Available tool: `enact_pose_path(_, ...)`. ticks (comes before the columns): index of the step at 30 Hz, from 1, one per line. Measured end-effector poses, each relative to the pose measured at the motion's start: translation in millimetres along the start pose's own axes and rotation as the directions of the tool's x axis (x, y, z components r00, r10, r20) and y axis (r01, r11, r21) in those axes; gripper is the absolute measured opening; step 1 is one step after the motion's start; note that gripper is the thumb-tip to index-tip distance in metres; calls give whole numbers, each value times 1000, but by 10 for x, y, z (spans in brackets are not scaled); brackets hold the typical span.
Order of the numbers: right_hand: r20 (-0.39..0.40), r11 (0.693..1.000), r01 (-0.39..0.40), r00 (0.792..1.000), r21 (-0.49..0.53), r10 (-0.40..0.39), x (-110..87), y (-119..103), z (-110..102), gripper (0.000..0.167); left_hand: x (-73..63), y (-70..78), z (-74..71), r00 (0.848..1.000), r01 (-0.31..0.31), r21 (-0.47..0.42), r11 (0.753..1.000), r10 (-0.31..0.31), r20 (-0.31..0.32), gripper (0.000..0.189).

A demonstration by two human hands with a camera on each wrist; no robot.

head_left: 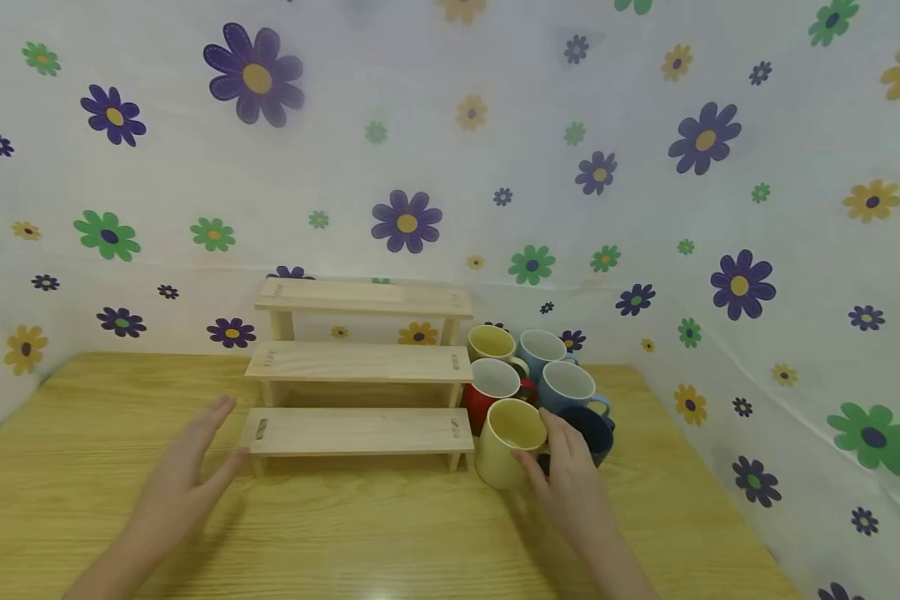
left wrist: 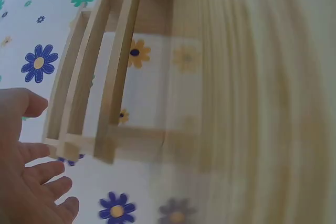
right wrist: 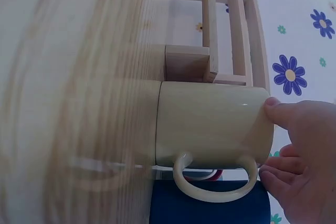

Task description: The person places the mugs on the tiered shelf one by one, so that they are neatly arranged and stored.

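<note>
A pale yellow mug (head_left: 499, 463) stands upright on the table, just right of the lowest step of a wooden shelf rack (head_left: 367, 432). My right hand (head_left: 576, 493) holds it near the top, thumb on the near side of the rim and fingers beyond. In the right wrist view the mug's handle (right wrist: 215, 195) points away from the rack, beside the dark blue mug (right wrist: 205, 211). My left hand (head_left: 183, 483) hangs with fingers spread and thumb apart, left of the rack, with nothing in it.
Behind the held mug stand a red mug (head_left: 480, 407), another yellow mug (head_left: 491, 341) and two light blue mugs (head_left: 566, 385), packed closely. The rack has three steps rising toward the back. A flowered sheet (head_left: 330, 167) hangs behind and beside the wooden table (head_left: 345, 533).
</note>
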State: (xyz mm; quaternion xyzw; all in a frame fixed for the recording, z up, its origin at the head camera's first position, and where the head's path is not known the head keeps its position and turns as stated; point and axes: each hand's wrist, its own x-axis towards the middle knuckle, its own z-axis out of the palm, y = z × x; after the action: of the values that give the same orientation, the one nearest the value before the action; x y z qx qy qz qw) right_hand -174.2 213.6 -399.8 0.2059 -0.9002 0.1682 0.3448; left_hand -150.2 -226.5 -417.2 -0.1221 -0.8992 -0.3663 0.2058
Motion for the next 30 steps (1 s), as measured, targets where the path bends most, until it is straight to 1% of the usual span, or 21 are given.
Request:
enact_pose_path(2,11,1000,-29,1000,4,29,-7,-8,7,69,9,-13,57,999,46,-75,996,-45,10,62)
enact_pose_path(5,28,998,-63,998,3,63,-14,-18,11,69,32,-41,139,993,122,-191,974,-119,26,60)
enact_pose_path(7,37,997,-81,996,5,81,-15,-22,9,68,50,-64,193,986,167,-269,949,-161,46,61)
enact_pose_path(10,45,996,-87,995,-2,87,-17,-21,5,68,69,-96,267,973,232,-352,907,-219,78,63)
enact_pose_path(12,44,997,-82,996,-5,82,-18,-17,3,69,74,-107,308,958,287,-386,877,-269,100,65)
enact_pose_path(15,33,998,-68,997,-10,68,-14,-7,-1,68,75,-128,361,930,365,-406,838,-347,121,67)
enact_pose_path(17,23,998,-59,998,-8,59,2,-11,-4,68,71,-144,378,912,405,-427,809,-390,126,68)
enact_pose_path(19,14,998,-55,998,0,55,15,-10,-4,68,70,-161,388,900,427,-441,789,-416,127,69)
enact_pose_path(22,5,998,-66,998,11,66,22,-10,-9,69,68,-179,397,898,429,-460,777,-424,119,67)
enact_pose_path(25,15,996,-91,996,25,91,17,-15,-12,70,57,-187,397,901,422,-462,780,-417,119,66)
enact_pose_path(30,54,986,-154,987,67,150,2,-34,-12,69,34,-186,397,906,414,-458,787,-407,119,66)
